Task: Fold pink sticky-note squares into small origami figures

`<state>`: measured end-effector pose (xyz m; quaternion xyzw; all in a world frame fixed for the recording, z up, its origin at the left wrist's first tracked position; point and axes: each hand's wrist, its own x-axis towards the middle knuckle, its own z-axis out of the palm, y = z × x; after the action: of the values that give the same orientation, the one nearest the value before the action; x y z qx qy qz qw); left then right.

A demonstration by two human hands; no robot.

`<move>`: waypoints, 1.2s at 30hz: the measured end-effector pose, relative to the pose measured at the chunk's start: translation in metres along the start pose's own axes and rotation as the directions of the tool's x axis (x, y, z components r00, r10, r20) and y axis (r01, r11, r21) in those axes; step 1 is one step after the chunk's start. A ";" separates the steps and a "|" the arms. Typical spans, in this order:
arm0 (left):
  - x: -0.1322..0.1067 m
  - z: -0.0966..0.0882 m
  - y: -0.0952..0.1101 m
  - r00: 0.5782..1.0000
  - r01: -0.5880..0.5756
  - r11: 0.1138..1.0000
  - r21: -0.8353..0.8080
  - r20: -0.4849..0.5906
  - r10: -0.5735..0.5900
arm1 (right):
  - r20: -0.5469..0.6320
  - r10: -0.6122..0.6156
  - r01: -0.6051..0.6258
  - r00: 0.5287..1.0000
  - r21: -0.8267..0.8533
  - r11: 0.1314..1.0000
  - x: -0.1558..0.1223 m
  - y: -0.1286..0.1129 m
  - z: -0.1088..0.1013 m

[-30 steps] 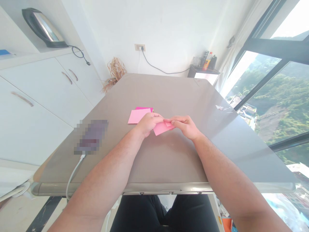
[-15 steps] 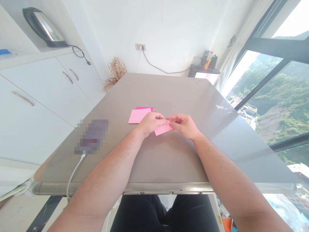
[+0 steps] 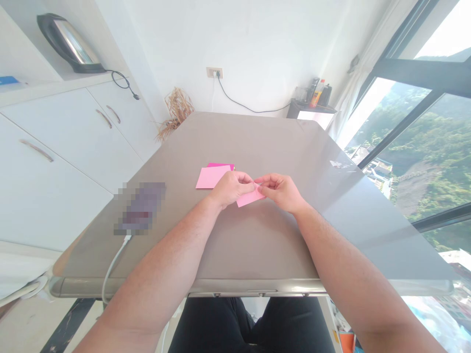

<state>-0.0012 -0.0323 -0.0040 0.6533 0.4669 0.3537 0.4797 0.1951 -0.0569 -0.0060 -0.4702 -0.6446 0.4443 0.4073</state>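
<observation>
Between my two hands is a small piece of light pink paper (image 3: 247,198), tilted, its upper edge hidden behind my fingers. My left hand (image 3: 232,188) pinches its upper part between thumb and fingers. On the paper's right end, the thumb and index finger of my right hand (image 3: 278,189) are closed. Just left of and behind my left hand lies a flat light pink sheet (image 3: 210,177), partly covered by that hand. Under its far edge shows a darker magenta sheet (image 3: 222,164).
The papers are on a grey-brown table (image 3: 257,139). At the left lies a blurred-out dark device (image 3: 142,206) with a white cable (image 3: 113,262) running over the front edge. Dried stalks (image 3: 176,110) stand behind the far left corner, and a small cabinet (image 3: 312,115) holds bottles beyond the far right.
Both hands keep their grip on the small pink paper with barely any finger movement. The whole view has shifted very slightly.
</observation>
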 end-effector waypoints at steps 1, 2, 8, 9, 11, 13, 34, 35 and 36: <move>0.000 0.000 0.000 1.000 -0.001 1.000 0.000 0.000 0.001 | 0.000 0.002 -0.002 1.000 0.001 1.000 0.000 0.000 0.000; -0.001 0.000 0.001 1.000 -0.002 1.000 0.002 -0.003 0.002 | -0.001 0.003 -0.003 1.000 0.002 1.000 0.000 -0.001 0.000; -0.001 0.001 0.002 1.000 -0.001 1.000 0.003 -0.012 0.001 | -0.008 0.015 -0.015 1.000 -0.018 1.000 -0.001 -0.002 0.000; -0.001 0.001 0.002 1.000 -0.002 1.000 0.002 -0.012 0.002 | -0.008 0.015 -0.015 1.000 -0.020 1.000 -0.001 -0.002 0.000; -0.001 0.001 0.002 1.000 -0.003 1.000 0.011 -0.012 0.004 | -0.005 0.015 -0.015 1.000 -0.018 1.000 -0.001 -0.001 -0.001; -0.002 0.001 0.001 1.000 -0.004 1.000 0.026 -0.015 0.005 | -0.003 0.022 -0.022 1.000 -0.012 1.000 -0.001 -0.001 0.000; 0.000 0.010 0.006 0.987 -0.108 0.975 0.195 -0.093 0.129 | -0.103 0.055 -0.075 0.993 -0.208 0.975 0.005 -0.008 0.003; 0.000 0.010 0.006 0.987 -0.098 0.977 0.188 -0.109 0.120 | -0.102 0.054 -0.074 0.993 -0.205 0.976 0.005 -0.008 0.003; 0.000 0.010 0.007 0.987 -0.086 0.980 0.178 -0.122 0.108 | -0.100 0.056 -0.075 0.993 -0.199 0.977 0.006 -0.008 0.004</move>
<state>0.0101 -0.0361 -0.0006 0.6897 0.4936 0.3772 0.3721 0.1882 -0.0529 0.0017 -0.5507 -0.6508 0.3669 0.3722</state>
